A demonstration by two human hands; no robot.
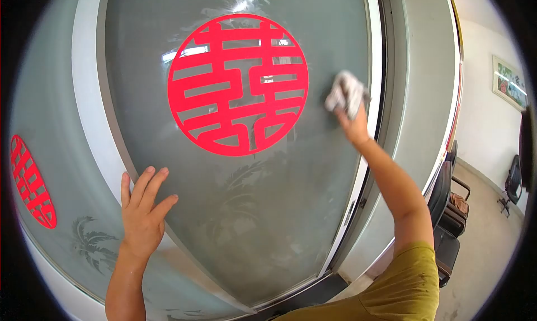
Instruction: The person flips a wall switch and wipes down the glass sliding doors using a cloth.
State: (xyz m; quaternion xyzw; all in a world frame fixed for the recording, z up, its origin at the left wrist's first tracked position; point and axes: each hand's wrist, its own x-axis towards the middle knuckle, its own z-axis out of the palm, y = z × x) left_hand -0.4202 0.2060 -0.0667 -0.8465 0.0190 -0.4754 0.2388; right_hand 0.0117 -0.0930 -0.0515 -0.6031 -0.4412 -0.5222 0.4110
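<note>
A frosted glass door panel (285, 209) fills the middle of the head view, with a round red paper-cut decoration (218, 105) on it. To the right of that decoration, my right hand (353, 125) presses a crumpled whitish cloth (347, 93) against the glass near the door's right frame. My fingers are closed around the cloth and partly hidden by it. My left hand (145, 212) is at the lower left, fingers spread, by the white door frame, and holds nothing. Whether its fingertips touch the frame or glass I cannot tell.
A second red decoration (33, 181) is on the left glass panel, above a palm-tree pattern (92, 242). Beyond the door's right edge are black chairs (444, 237), a brown bag (458, 203), an office chair (512, 181) and a framed picture (508, 81) on the wall.
</note>
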